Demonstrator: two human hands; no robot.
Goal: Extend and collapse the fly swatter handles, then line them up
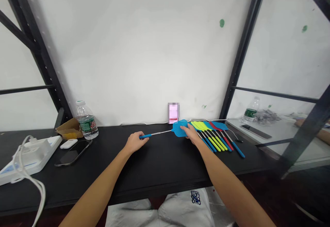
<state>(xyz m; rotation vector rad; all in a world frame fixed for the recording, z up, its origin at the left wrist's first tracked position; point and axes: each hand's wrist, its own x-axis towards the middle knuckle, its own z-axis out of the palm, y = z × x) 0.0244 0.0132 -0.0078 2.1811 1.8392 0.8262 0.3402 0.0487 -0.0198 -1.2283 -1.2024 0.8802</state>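
Note:
A blue fly swatter (179, 128) with a thin metal shaft is held sideways above the black table between my two hands. My left hand (135, 142) is closed around the blue grip at its left end. My right hand (191, 133) pinches the mesh head at the other end, thumb on top and fingers behind. Just right of that hand, several more fly swatters (212, 136) in blue, yellow-green and red lie side by side, overlapping, heads toward the wall and handles toward me.
On the left of the table (160, 161) are a water bottle (87, 121), an open cardboard box (69, 129), a white case (68, 144), a dark phone (74, 153) and a power strip (31, 156) with cables. A lit phone (173, 112) leans against the wall. Black posts flank the table.

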